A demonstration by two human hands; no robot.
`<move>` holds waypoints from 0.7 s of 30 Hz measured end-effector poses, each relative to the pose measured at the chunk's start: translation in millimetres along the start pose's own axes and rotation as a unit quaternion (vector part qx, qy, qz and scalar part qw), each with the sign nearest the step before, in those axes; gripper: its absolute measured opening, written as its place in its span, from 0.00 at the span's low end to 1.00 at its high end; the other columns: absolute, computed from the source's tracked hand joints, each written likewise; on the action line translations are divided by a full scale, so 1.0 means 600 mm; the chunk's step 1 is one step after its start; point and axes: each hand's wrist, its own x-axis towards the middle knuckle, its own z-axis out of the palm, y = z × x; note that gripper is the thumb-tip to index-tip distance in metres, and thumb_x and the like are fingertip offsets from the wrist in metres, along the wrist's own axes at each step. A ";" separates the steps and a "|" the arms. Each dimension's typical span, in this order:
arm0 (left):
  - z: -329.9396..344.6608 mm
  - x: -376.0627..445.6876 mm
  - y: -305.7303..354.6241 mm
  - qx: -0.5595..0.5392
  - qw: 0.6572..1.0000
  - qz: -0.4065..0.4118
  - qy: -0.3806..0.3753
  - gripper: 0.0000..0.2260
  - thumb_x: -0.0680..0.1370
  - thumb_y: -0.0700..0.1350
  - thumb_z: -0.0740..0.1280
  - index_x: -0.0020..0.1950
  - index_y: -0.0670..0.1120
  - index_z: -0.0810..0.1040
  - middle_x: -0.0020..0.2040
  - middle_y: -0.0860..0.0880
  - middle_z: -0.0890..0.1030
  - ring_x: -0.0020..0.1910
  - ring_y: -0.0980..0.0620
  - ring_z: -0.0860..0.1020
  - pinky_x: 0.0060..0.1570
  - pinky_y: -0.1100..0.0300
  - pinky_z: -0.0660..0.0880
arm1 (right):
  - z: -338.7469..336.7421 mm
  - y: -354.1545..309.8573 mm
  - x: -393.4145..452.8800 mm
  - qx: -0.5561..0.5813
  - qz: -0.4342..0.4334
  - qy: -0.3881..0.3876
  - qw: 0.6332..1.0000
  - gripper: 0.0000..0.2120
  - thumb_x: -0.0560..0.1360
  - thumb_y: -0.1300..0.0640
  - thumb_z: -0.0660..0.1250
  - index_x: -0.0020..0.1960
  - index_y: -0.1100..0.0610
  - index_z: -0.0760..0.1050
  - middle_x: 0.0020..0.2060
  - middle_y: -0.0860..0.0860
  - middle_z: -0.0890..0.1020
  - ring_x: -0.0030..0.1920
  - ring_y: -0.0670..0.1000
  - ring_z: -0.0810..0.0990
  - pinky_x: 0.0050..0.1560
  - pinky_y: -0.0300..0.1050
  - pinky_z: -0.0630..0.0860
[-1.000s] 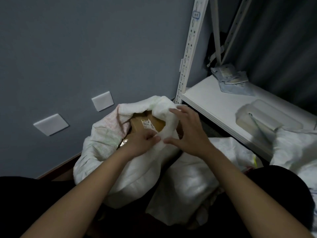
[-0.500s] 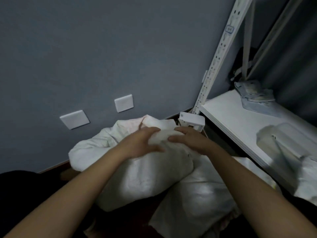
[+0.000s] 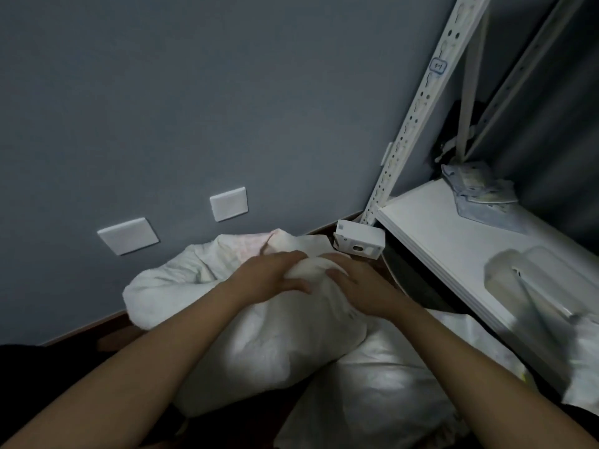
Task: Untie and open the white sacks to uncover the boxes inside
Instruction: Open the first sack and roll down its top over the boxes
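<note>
Dim light, corner of a room, head view looking down. White woven sack point(image 3: 259, 345), bulging and soft-wrinkled, lies on the floor against the grey wall point(image 3: 227, 92). Its gathered top is bunched into a rounded lump between both hands. Left hand point(image 3: 269, 277) grips that lump from the left, fingers curled over the top and thumb pressed along the near side. Right hand point(image 3: 356, 286) grips it from the right, fingers wrapped over the fabric. The mouth of the sack is closed under the hands; no box shows inside it.

Behind the hands a looser fold of the sack point(image 3: 240, 251) spreads toward the wall, faintly pink-printed, creased.

A second white sack point(image 3: 372, 393), smoother and slightly shiny, lies lower right, touching the first and partly under it.

Small white box point(image 3: 358, 243), rectangular with a cut-out in its face, sits just beyond the right hand at the foot of a perforated white metal upright point(image 3: 418, 115).

White shelf board point(image 3: 447, 241) to the right, flat, matte. On it: a translucent plastic container point(image 3: 531, 280), rounded corners, and crumpled packets point(image 3: 479, 189) at the far end.

Two flat white wall plates point(image 3: 128, 235) point(image 3: 229, 204), rectangular, on the wall low down.
</note>
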 end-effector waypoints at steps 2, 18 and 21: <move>-0.005 0.014 -0.009 -0.016 1.000 0.018 0.012 0.31 0.68 0.71 0.62 0.65 0.56 0.72 0.58 0.54 0.79 0.59 0.52 0.75 0.57 0.60 0.69 | 0.006 0.008 -0.010 -0.055 -0.032 -0.002 0.998 0.20 0.82 0.55 0.56 0.74 0.49 0.62 0.65 0.52 0.76 0.63 0.51 0.75 0.65 0.43 0.68; 0.033 0.018 0.001 0.045 0.979 0.166 0.106 0.19 0.77 0.59 0.55 0.50 0.51 0.82 0.44 0.53 0.83 0.41 0.55 0.79 0.38 0.64 0.66 | 0.045 0.057 -0.012 -0.067 -0.017 -0.043 0.997 0.33 0.78 0.37 0.56 0.77 0.52 0.56 0.62 0.51 0.77 0.61 0.49 0.74 0.63 0.43 0.69; 0.034 0.009 -0.010 0.068 0.968 0.215 0.110 0.15 0.77 0.56 0.60 0.53 0.51 0.81 0.43 0.54 0.82 0.41 0.56 0.78 0.39 0.69 0.67 | 0.059 0.051 -0.006 -0.034 -0.067 0.005 0.997 0.19 0.79 0.47 0.59 0.64 0.56 0.74 0.52 0.54 0.82 0.50 0.50 0.80 0.50 0.45 0.76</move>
